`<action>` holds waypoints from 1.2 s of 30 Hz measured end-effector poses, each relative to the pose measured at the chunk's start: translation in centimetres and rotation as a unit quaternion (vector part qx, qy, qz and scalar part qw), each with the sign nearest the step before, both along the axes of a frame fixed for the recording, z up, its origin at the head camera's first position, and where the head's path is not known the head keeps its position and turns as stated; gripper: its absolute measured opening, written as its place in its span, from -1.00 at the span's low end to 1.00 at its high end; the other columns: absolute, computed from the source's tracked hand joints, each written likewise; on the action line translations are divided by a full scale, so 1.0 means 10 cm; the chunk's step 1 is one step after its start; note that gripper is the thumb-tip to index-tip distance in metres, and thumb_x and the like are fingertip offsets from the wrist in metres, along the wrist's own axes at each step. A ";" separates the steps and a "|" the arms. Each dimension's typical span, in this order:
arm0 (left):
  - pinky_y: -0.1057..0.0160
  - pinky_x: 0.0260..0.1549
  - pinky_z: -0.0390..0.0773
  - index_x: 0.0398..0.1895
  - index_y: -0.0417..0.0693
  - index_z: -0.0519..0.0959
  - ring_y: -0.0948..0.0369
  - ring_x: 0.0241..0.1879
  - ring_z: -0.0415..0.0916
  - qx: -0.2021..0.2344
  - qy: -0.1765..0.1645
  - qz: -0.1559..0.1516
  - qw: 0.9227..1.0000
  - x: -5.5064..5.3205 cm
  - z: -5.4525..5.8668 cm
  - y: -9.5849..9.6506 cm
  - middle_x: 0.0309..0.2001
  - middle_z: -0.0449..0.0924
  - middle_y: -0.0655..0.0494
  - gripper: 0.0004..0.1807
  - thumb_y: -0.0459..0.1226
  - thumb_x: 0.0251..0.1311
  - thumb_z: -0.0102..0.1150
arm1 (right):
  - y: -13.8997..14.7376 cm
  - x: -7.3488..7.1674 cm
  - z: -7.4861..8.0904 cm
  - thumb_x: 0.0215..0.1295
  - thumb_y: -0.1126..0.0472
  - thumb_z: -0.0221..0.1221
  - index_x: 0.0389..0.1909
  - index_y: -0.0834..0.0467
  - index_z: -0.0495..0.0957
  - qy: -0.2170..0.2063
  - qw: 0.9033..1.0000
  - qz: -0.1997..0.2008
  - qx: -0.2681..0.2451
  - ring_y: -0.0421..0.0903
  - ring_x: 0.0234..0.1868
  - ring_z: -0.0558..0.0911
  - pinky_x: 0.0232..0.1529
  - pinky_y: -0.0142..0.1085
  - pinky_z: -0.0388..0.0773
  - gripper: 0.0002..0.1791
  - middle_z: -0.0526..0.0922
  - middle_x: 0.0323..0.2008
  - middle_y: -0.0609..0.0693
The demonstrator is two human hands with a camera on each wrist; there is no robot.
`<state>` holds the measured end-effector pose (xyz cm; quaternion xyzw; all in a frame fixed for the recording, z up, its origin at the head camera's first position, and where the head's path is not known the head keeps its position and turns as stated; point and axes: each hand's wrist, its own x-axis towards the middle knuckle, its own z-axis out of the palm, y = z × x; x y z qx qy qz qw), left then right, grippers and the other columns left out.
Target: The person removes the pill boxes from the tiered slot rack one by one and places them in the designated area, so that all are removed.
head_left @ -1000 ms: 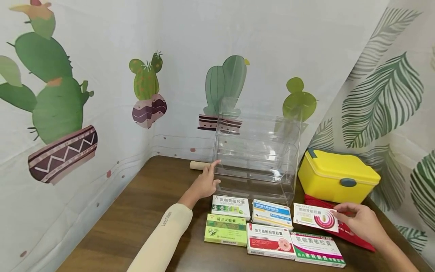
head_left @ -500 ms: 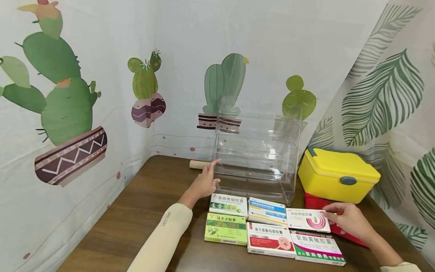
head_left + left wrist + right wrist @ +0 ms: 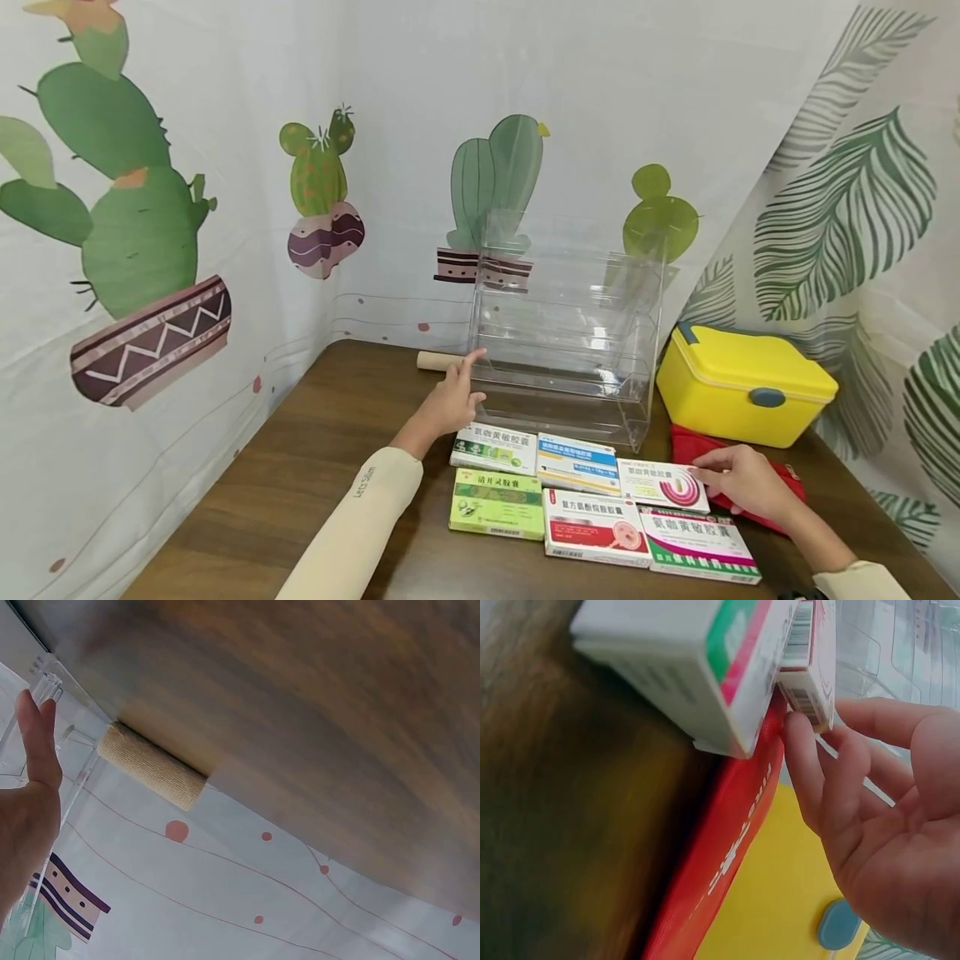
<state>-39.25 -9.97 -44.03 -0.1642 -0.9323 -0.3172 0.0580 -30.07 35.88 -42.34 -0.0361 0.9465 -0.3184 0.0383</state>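
Note:
In the head view my left hand [image 3: 448, 402] is at the left side of the clear stepped display rack [image 3: 562, 367], its fingers straight against the side panel. My right hand [image 3: 742, 483] pinches the right end of a white and pink medicine box [image 3: 663, 483], thumb on top. That box ends a back row with a blue and white box [image 3: 577, 465] and a white and green box [image 3: 495, 448]. In front lie a lime green box [image 3: 497, 503], a white and red box [image 3: 596, 527] and a white box with a green and purple band [image 3: 697, 543].
A yellow lidded case [image 3: 742, 383] stands at the back right, with a red pouch [image 3: 688, 446] before it, partly under my right hand. A beige roll [image 3: 437, 361] lies left of the rack on the wooden table [image 3: 315, 442]. Patterned curtains hang behind.
My right hand has lowered the white and pink box level with its row and moved left. The back-row boxes have slid left together. My left hand stays at the rack.

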 end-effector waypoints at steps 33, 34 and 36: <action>0.27 -0.74 0.29 0.56 0.44 -0.31 0.22 -0.76 0.20 -0.011 -0.012 -0.003 1.000 -0.02 -0.02 0.01 0.30 0.16 -0.37 -0.15 -0.17 0.49 0.01 | 0.02 0.02 0.00 0.28 0.17 0.32 -0.02 0.27 0.64 0.006 0.991 0.130 -0.032 -0.09 -0.46 0.59 -0.60 -0.22 0.56 -0.67 0.71 -0.12 0.14; 0.27 -0.74 0.30 0.57 0.43 -0.30 0.22 -0.77 0.21 -0.013 -0.011 -0.005 1.000 -0.01 -0.01 0.00 0.30 0.16 -0.38 -0.15 -0.18 0.49 0.01 | 0.00 0.02 0.01 0.28 0.17 0.32 -0.02 0.28 0.64 0.018 0.992 0.122 -0.033 -0.09 -0.43 0.60 -0.58 -0.22 0.58 -0.67 0.71 -0.11 0.16; 0.26 -0.74 0.31 0.57 0.43 -0.30 0.21 -0.77 0.22 -0.022 -0.012 -0.004 1.000 0.00 0.00 -0.02 0.32 0.17 -0.37 -0.15 -0.17 0.49 0.02 | -0.06 0.02 0.05 0.29 0.19 0.31 0.01 0.29 0.63 0.041 0.992 0.113 -0.037 -0.07 -0.37 0.61 -0.53 -0.22 0.60 -0.66 0.70 -0.08 0.19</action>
